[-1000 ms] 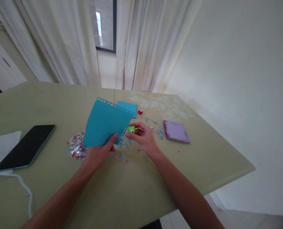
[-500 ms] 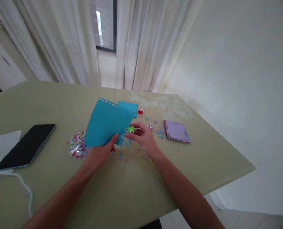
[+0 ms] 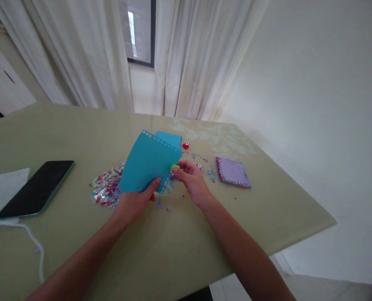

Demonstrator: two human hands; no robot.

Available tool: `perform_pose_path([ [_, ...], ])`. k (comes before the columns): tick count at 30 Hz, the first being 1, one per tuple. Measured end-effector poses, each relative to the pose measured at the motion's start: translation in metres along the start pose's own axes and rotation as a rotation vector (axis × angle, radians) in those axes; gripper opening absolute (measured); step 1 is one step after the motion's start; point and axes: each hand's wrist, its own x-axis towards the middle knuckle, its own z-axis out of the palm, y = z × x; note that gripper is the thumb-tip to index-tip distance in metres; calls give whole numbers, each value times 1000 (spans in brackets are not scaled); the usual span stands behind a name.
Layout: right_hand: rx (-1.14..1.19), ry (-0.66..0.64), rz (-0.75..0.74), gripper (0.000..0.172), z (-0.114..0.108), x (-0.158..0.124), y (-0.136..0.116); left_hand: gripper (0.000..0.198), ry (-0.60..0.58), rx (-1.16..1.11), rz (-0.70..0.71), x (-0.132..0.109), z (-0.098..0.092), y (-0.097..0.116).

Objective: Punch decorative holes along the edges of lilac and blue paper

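Note:
My left hand (image 3: 137, 203) pinches the lower edge of a blue paper sheet (image 3: 146, 163), thumb in front. Small punched holes run along the sheet's top edge and its right edge. At that right edge, my right hand (image 3: 192, 179) is closed on a small green punch (image 3: 174, 167), which touches the paper; my fingers cover part of it. Behind the sheet lies a blue paper stack (image 3: 170, 138), partly hidden. A red punch (image 3: 186, 145) with an eye stands beside the stack. Just beyond my right hand, a purple punch (image 3: 199, 166) is partly covered.
Colourful confetti (image 3: 107, 186) is heaped left of the sheet, with more bits scattered around my hands. On the right lies a stack of punched sheets (image 3: 234, 172), purple on top. A black tablet (image 3: 37, 190), white paper (image 3: 4, 188) and a white cable (image 3: 35, 242) are at the left.
The blue sheet and my left hand have shifted right. My right hand has turned the green punch, and its eye no longer shows.

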Motion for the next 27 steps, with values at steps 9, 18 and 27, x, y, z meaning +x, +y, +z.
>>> perform_pose_path([
  [9,52,-56,107,50,3,-4,-6,50,-42,11,-44,-4,0,8],
  [18,-20,-80,112,53,2,-4,-6,50,-59,3,-7,-3,1,7],
  [27,-39,-68,101,55,3,-4,-5,50,-60,19,27,-2,4,0],
])
